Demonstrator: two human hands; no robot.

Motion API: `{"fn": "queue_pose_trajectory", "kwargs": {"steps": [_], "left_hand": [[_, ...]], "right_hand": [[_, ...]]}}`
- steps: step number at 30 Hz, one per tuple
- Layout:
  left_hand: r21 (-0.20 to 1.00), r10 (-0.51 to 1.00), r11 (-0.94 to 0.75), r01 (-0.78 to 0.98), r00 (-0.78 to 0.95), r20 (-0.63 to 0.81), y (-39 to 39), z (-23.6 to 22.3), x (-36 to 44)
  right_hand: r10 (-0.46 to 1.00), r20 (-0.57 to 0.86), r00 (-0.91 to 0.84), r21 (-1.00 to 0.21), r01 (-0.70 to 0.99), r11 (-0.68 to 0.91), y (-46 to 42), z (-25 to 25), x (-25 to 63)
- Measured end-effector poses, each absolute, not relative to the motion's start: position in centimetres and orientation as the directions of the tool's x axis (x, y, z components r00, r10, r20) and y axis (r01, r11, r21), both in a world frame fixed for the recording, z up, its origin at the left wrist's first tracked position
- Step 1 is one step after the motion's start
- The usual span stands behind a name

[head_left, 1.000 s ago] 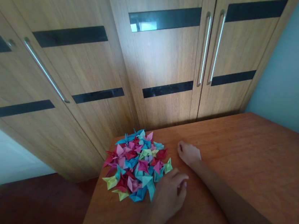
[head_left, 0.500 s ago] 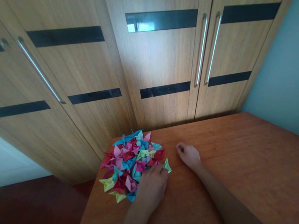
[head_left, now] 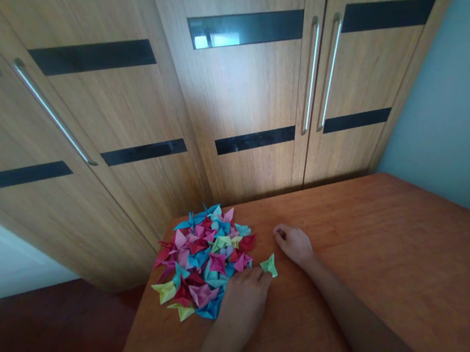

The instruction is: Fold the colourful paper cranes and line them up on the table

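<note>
Left hand (head_left: 245,296) is at the near right side of the paper pile (head_left: 217,262), palm down, fingers bent toward the green paper piece (head_left: 270,264). Fingertips look to be on or right against it; can't tell if it's pinched, the hand's own back blocks the view. Right hand (head_left: 295,243) is curled in a loose fist, nothing visible in it, resting on the surface (head_left: 381,249) just right of and slightly beyond the green piece.

Pile sits on the left part of the surface: folded pieces in pink, red, blue, green, yellow, overlapping. Two yellow ones (head_left: 164,291) lie at its near left edge. Green piece is apart from the pile, between the two hands.

Step in hand, my read: handling that single green piece clear of the rest. Next move calls for light fingertip contact, no squashing of the folds, and keeping the knuckles off the neighbouring pieces.
</note>
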State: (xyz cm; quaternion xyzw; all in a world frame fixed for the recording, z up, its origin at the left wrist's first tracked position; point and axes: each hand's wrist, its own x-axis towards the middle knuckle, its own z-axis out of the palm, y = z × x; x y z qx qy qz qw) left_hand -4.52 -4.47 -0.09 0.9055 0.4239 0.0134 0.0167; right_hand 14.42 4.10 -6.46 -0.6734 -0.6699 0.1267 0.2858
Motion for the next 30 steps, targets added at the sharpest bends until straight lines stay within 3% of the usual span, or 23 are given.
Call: {"fn": "queue_pose_trajectory", "kwargs": {"steps": [7, 23, 30], "left_hand": [[0.035, 0.795, -0.604, 0.796, 0.599, 0.092, -4.5, -0.5, -4.5], [0.027, 0.816, -0.572, 0.820, 0.566, 0.114, -4.8, -1.0, -3.1], [0.125, 0.824, -0.561, 0.818, 0.538, 0.178, -4.9, -0.8, -3.5]], "right_hand": [[0.982, 0.183, 0.045, -0.562, 0.825, 0.067, 3.9, -6.1, 14.3], [0.981, 0.194, 0.028, -0.564, 0.821, 0.088, 3.7, -6.0, 14.3], [0.978, 0.205, 0.024, -0.551, 0.829, 0.095, 3.6, -5.9, 14.3]]}}
